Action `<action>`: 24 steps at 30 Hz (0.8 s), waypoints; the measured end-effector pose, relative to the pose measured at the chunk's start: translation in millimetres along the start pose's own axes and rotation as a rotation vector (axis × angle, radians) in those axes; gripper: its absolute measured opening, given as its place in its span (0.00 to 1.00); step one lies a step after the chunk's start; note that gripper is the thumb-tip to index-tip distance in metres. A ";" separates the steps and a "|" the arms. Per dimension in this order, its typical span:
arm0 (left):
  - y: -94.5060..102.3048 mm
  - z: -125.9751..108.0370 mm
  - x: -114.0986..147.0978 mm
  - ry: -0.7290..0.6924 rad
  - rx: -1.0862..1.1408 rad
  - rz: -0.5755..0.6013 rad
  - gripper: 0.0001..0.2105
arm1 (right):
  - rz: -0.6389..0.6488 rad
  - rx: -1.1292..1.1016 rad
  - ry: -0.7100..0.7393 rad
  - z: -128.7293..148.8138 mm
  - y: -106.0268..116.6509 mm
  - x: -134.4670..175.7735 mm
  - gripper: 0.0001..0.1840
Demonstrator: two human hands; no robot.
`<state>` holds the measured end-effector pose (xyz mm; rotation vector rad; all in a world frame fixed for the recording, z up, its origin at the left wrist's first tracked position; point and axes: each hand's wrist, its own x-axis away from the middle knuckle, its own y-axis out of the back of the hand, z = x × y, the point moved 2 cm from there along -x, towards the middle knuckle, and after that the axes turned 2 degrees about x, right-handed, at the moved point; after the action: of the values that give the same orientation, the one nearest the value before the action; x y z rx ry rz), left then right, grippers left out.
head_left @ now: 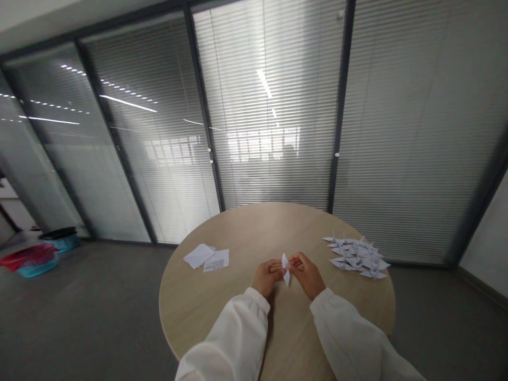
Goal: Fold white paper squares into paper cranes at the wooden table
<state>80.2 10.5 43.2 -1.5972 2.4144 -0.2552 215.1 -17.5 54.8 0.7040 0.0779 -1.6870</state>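
Note:
Between my two hands is a small white folded paper crane (286, 261), its pointed wings stretching toward and away from me. My left hand (266, 277) pinches it from the left side. From the right, the fingers of my right hand (307, 274) close on it too. The fine folds at its middle are partly hidden by my fingertips. At the right of the table lies a pile of similar folded paper cranes (357, 255). Over on the left are a few flat paper sheets (201, 256), one with printed text (216, 260).
The round wooden table (273, 225) stands before a glass partition with blinds (273, 106). On the floor at far left are a bin with a red liner (29, 256) and a bin with a black liner (61, 238). White sleeves cover my forearms.

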 end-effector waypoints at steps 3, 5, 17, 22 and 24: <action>-0.4 -2.0 0.2 -0.029 0.004 -0.015 0.20 | 0.026 -0.011 -0.004 -1.2 -1.1 0.5 0.06; -1.4 -4.0 1.2 -0.049 -0.020 -0.031 0.20 | 0.032 -0.009 -0.009 -2.5 -1.1 0.6 0.06; -8.8 -6.6 6.5 -0.224 -0.323 -0.065 0.13 | -0.010 0.210 0.071 -5.1 -2.6 0.4 0.06; -13.2 -8.5 13.5 -0.310 -0.568 -0.078 0.14 | -0.052 0.300 0.081 -5.6 -3.4 1.6 0.05; -15.0 -8.7 15.5 -0.327 -0.614 -0.086 0.14 | -0.051 0.321 0.092 -5.8 -4.0 2.4 0.05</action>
<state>85.0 -9.5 54.1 -1.7897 2.2786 0.7461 213.7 -16.2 47.5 1.0268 -0.1134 -1.7339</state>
